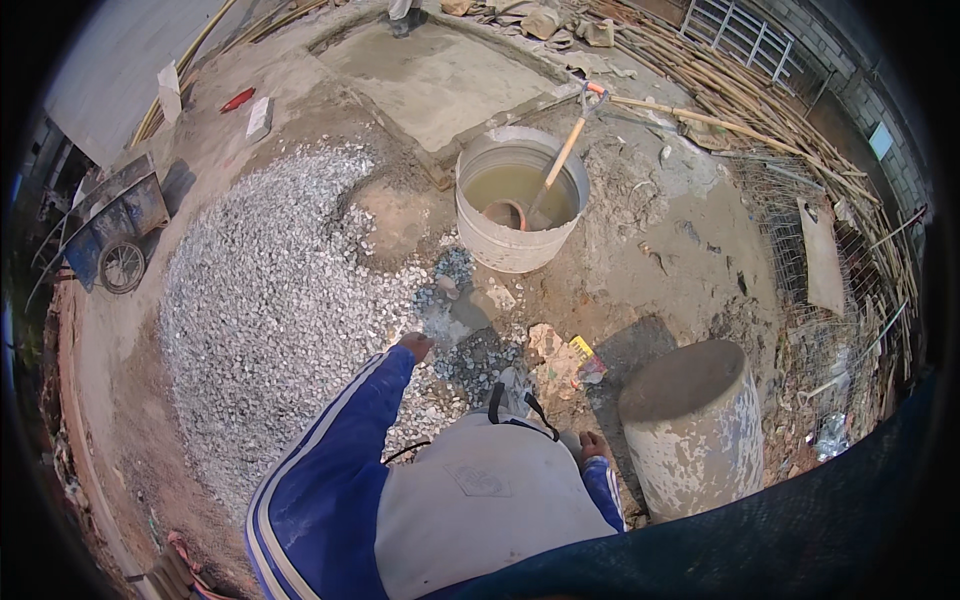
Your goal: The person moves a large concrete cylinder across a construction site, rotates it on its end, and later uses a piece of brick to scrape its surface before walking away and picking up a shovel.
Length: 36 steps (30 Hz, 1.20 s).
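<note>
My left hand point(417, 346) is over the near right part of the gravel pile point(270, 300), its fingers curled in and nothing seen in them. Low at my right side is my right hand point(593, 446), fingers also curled, with no object showing. It is close to an upright concrete-coated drum point(690, 430), a gap between them. Ahead of me stands a large white bucket point(515, 250) of murky water. A shovel with a wooden shaft point(565, 155) and orange grip leans inside it, and a round scoop-like vessel point(504, 213) sits in the water.
A blue wheelbarrow point(118, 225) stands at the left. Beyond the bucket lies a wet concrete slab point(440, 85) within low edging; a person's legs point(402, 15) show there. Bamboo poles point(740, 120) and wire mesh point(800, 240) line the right. A torn paper bag point(553, 362) lies ahead.
</note>
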### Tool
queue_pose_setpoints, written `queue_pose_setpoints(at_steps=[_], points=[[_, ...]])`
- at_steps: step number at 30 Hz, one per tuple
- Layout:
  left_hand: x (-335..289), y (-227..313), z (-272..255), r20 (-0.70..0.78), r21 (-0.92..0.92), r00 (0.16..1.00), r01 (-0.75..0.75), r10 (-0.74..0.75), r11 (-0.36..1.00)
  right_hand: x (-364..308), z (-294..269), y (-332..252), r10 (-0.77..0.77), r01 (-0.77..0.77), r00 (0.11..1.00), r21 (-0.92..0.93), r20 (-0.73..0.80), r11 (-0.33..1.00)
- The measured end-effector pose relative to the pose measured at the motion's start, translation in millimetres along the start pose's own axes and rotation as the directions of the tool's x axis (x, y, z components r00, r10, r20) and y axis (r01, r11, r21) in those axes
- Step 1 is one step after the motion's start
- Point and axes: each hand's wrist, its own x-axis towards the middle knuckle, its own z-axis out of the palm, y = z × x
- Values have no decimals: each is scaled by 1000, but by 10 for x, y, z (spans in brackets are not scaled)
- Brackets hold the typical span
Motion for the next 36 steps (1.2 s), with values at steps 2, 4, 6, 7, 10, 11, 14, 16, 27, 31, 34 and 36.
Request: queue_pose_setpoints(at_steps=[2, 4, 6, 7, 10, 11, 14, 16, 27, 31, 34, 36], points=[[-14, -320, 42, -146, -184, 987, 36, -63, 982, 310, 89, 239, 32, -32, 999, -16, -10, 999], [-57, -325, 251, -85, -299, 986, 110, -142, 948, 850, 109, 942, 149, -150, 989, -66, -21, 987], [-192, -677, 473, -38, -137, 998, 49, -54, 989, 1161, 169, 1149, 271, -266, 957, -62, 102, 962], [-242, -872, 620, 17, 87, 997, -81, 80, 993, 1260, 222, 1224, 331, -329, 920, -48, 208, 943], [-464, -852, 1092, 305, 346, 942, -245, 139, 906, 1386, 212, 1470, 417, -433, 801, -65, 429, 899], [-560, -883, 1169, 360, 382, 926, -259, 115, 887, 1381, 258, 1339, 333, -274, 838, -195, 433, 942], [-807, -966, 1297, 286, 280, 958, -73, -11, 957, 1095, 313, 504, 144, 33, 916, -426, 375, 904], [-729, -998, 1279, 217, 129, 927, 284, -306, 950, 1172, 363, 86, 164, -21, 941, -433, 296, 901], [-117, 81, 126, -182, -659, 936, 113, -303, 744, 2993, 169, -873, 356, -160, 845, -446, 399, 880], [-228, 234, 14, -164, -803, 897, 120, -410, 583, 4028, 419, -1117, 98, 176, 846, -447, 525, 877], [-679, -65, 295, -109, -820, 827, 239, -551, 521, 3766, 883, -2301, -48, 240, 877, -348, 478, 906], [-970, -491, 789, -46, -771, 785, 365, -618, 522, 3868, 1218, -2682, -115, 288, 856, -281, 503, 916]])
